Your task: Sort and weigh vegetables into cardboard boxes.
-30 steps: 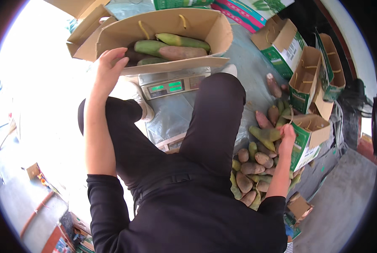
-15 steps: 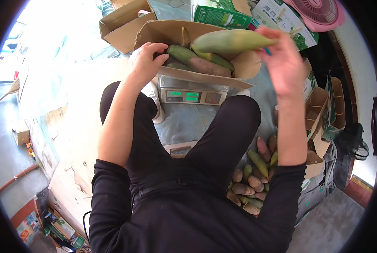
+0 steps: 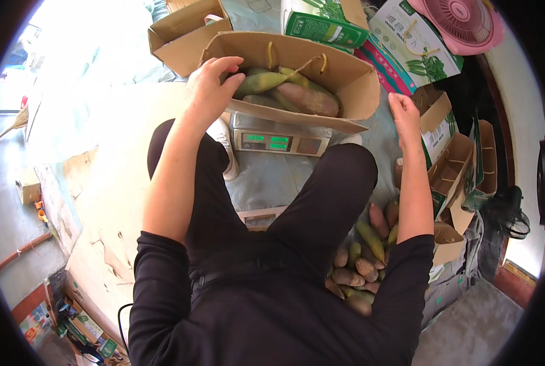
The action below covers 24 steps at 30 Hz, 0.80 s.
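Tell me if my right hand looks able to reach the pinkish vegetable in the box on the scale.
Probably yes: your right hand is near the right end of the box, and its open top leaves the pinkish vegetable uncovered. Your left hand is at the opposite end.

Bluish plastic sheet point(image 3: 266, 175) spread underfoot | ctr: digi scale point(image 3: 281, 142) set on sheet, topped w/ open cardbd box point(image 3: 297, 51) | R, nearer: veg pile point(image 3: 365, 268) heaped, grn + reddish | far side: brn box point(image 3: 190, 41), grn/wht carton point(image 3: 321, 30) placed
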Available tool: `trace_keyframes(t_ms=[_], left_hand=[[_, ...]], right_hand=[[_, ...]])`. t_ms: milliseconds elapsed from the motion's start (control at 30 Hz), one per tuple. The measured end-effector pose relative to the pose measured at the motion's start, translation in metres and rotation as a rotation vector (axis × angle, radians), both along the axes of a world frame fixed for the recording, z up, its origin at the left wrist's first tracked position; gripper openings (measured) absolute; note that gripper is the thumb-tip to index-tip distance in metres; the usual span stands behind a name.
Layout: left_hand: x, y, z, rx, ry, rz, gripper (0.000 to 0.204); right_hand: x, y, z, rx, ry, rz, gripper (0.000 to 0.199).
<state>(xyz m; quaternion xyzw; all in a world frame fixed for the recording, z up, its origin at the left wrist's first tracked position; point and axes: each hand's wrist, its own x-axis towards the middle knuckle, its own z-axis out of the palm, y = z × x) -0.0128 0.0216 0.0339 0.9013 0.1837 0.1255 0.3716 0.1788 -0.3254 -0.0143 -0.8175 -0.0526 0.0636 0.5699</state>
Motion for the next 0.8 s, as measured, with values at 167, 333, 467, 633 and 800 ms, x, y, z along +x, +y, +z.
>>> trace_keyframes(t_ms=[167, 333, 467, 633, 800], left_hand=[[0.001, -0.001, 0.008, -0.128, -0.121, 0.034, 0.037], [-0.009, 0.036, 0.031, -0.289, -0.072, 0.043, 0.045], [-0.006, 0.075, 0.019, -0.056, 0.07, 0.154, 0.056], [0.01, 0.1, -0.071, 0.01, 0.263, 0.214, 0.058], [0.041, 0.068, -0.052, 0.149, 0.611, 0.174, 0.038]], right_hand=[[0.017, -0.007, -0.016, -0.266, 0.077, 0.106, 0.041], [0.032, 0.007, -0.012, -0.522, 0.03, 0.227, 0.047], [0.037, 0.019, -0.009, -0.71, 0.082, 0.276, 0.048], [0.05, 0.027, -0.021, -0.848, 0.059, 0.367, 0.048], [0.053, 0.024, -0.01, -0.898, 0.204, 0.358, 0.046]])
